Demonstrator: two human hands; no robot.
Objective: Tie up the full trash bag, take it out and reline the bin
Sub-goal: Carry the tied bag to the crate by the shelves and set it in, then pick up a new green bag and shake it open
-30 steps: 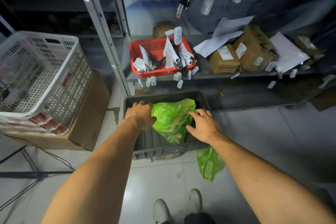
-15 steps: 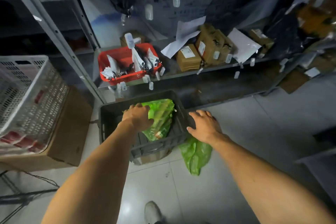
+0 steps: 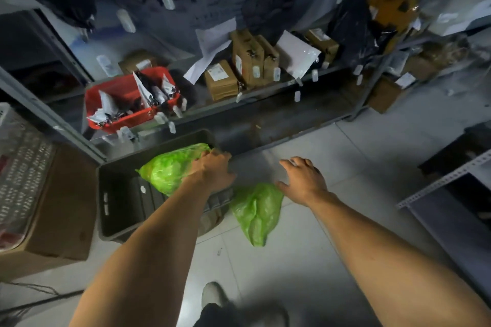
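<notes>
A dark grey plastic bin (image 3: 117, 204) stands on the tiled floor in front of a metal shelf. A thin green trash bag (image 3: 167, 170) lies in its far right part and drapes over the right rim, with a loose end hanging to the floor outside. My left hand (image 3: 212, 170) reaches across the bin and grips the bag at the bin's far right corner. To the right of the bin my right hand (image 3: 303, 178) hovers over the floor with fingers spread, holding nothing, its thumb close to the hanging end.
On the low shelf behind the bin sit a red basket (image 3: 127, 98) of packets and several cardboard parcels (image 3: 239, 69). A cardboard box (image 3: 61, 207) bearing a white crate (image 3: 21, 167) stands left of the bin. A metal rack (image 3: 446, 180) stands at right. My shoe (image 3: 212, 295) is below.
My right hand has come off the bin's right rim and opened over the floor. My left hand moved rightwards with the bag to the far right corner. The view swung right.
</notes>
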